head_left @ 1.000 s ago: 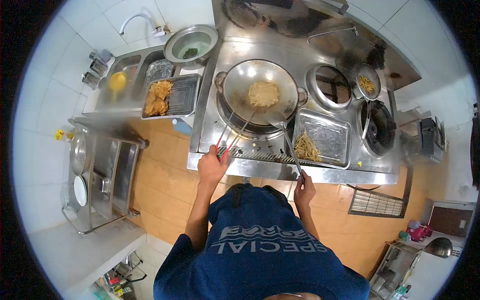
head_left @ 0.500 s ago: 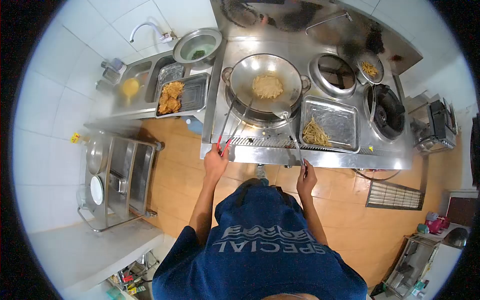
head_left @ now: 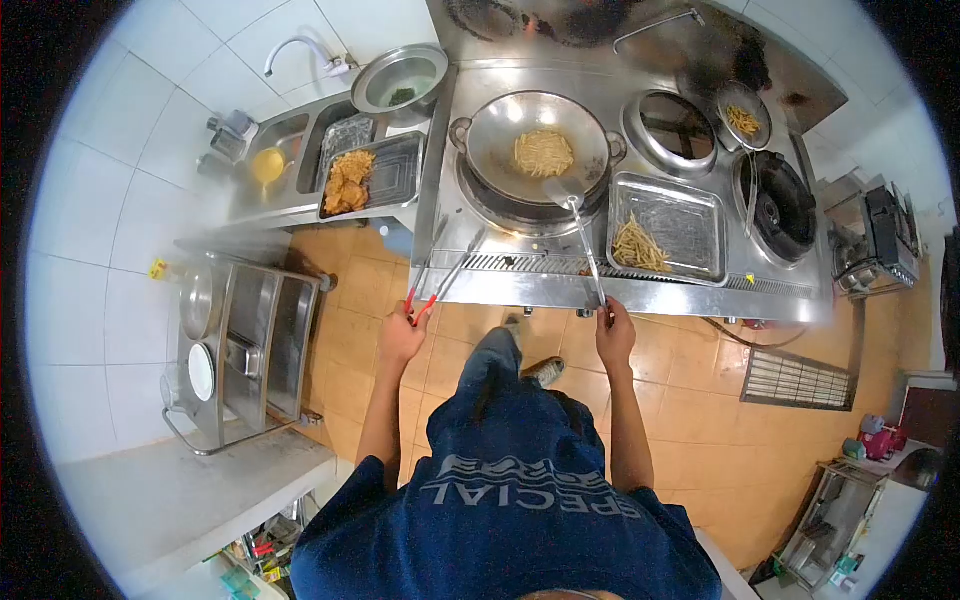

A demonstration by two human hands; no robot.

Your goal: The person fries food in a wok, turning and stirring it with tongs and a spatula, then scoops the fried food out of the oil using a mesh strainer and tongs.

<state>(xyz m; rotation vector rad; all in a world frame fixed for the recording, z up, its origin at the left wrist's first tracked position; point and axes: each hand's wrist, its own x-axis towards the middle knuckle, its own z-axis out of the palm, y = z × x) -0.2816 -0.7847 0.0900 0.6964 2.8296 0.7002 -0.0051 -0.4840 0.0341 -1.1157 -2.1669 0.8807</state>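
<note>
My left hand (head_left: 403, 335) is closed on the red handles of metal tongs (head_left: 455, 272), whose spread arms lie over the stove's front left edge, outside the wok. My right hand (head_left: 615, 335) grips the long handle of a metal ladle (head_left: 584, 235); its head rests at the wok's lower right rim. In the wok (head_left: 500, 125) sits a pale, flat clump of battered strips (head_left: 543, 153). Right of it, a metal tray (head_left: 690, 215) holds pale strips (head_left: 638, 245) at its left side.
A tray (head_left: 400, 170) with golden fried pieces (head_left: 348, 182) stands by the sink (head_left: 285, 140). Behind it is a bowl (head_left: 405, 75) with greens. A strainer (head_left: 743, 115) of fried strips lies above the right burner (head_left: 775, 210). A metal rack (head_left: 245, 350) stands at the left.
My left hand has drawn the tongs back and to the left, away from the wok. The ladle stays at the wok's rim. The camera view has shifted, and my legs and a shoe now show.
</note>
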